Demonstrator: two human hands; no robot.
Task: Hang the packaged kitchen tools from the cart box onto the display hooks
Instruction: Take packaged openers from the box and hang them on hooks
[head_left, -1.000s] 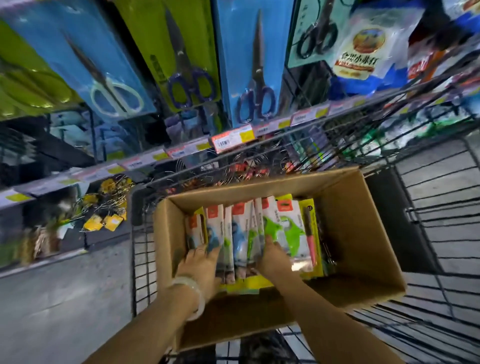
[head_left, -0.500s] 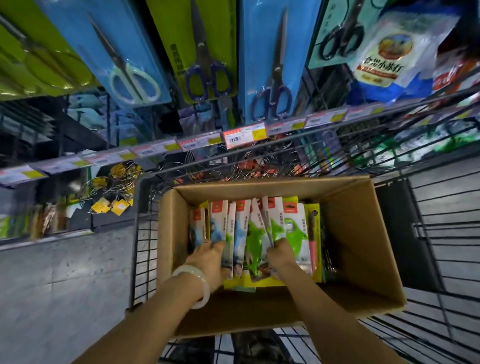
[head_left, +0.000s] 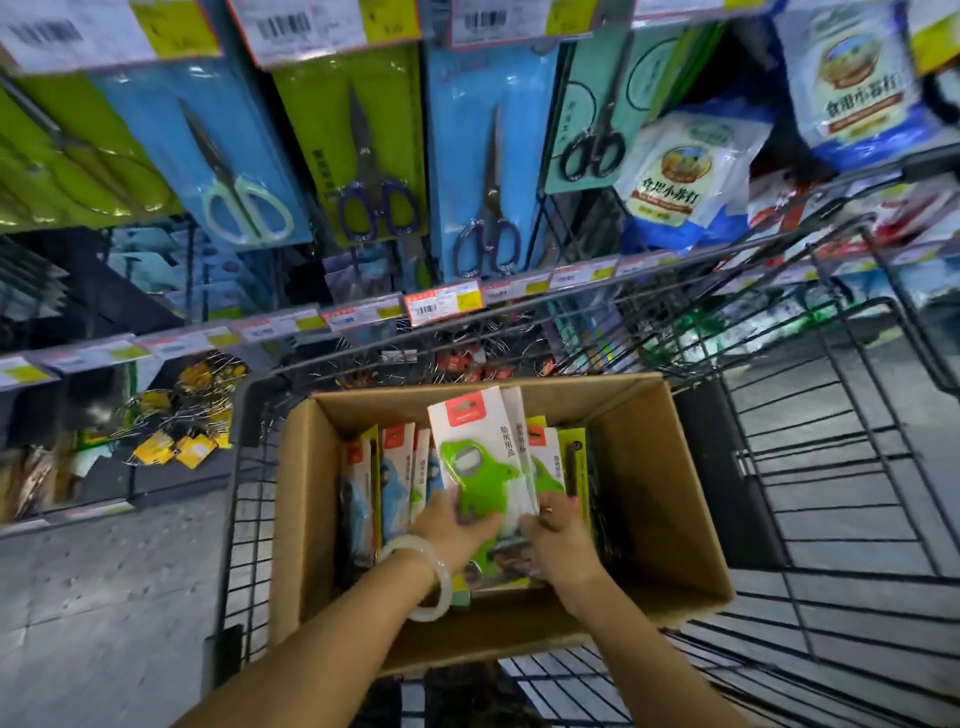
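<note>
Fingers of both hands held a small stack of carded packs above the cardboard box (head_left: 670, 499) in the wire cart (head_left: 810, 467): the left hand (head_left: 457, 525) curled round the stack's lower left edge, thumb across the front, and the right hand (head_left: 558, 530) pinched its lower right edge. The front pack (head_left: 480, 457) rose away from the fingers, a white card with a red tab at the top and a bright green tool under clear plastic. At least two more cards stood close behind it. Just left of the fingers, further packs (head_left: 395, 467) stood upright in the box. By that showing the hanging had barely begun, with nothing from the lifted stack yet on a hook. Well above the fingers hung carded scissors (head_left: 374, 197); which hook was meant for the packs could not be told.
</note>
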